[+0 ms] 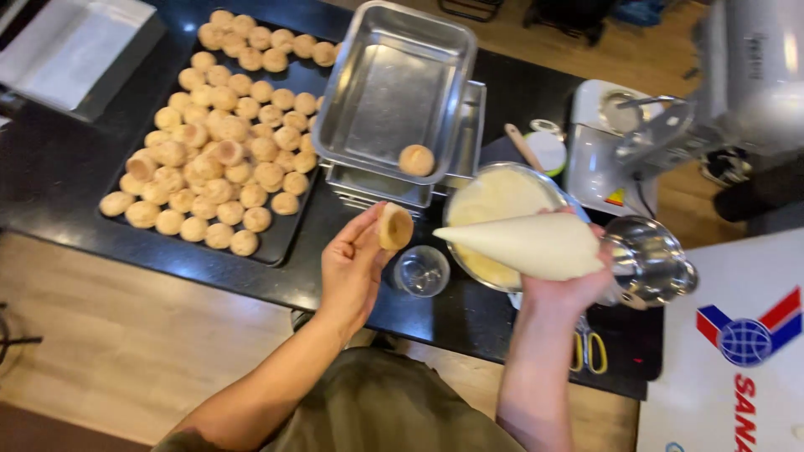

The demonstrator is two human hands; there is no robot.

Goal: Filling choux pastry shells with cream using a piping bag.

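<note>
My left hand (352, 266) holds a small round golden pastry puff (394, 226) between thumb and fingers, its underside turned toward the piping bag. My right hand (574, 280) grips a full white piping bag (528, 244) of cream, its tip pointing left, a short gap from the puff. One puff (416, 160) lies in the near corner of a tilted steel tray (394, 84). Many puffs (219, 134) cover a dark baking sheet (289, 234) at the left.
A steel bowl of cream (494, 197) sits under the bag, a small clear glass (420, 271) beside it. More steel trays (469, 134) are stacked beneath the tilted one. A stand mixer (662, 125), a metal funnel (649, 259) and yellow-handled scissors (589, 351) lie at the right.
</note>
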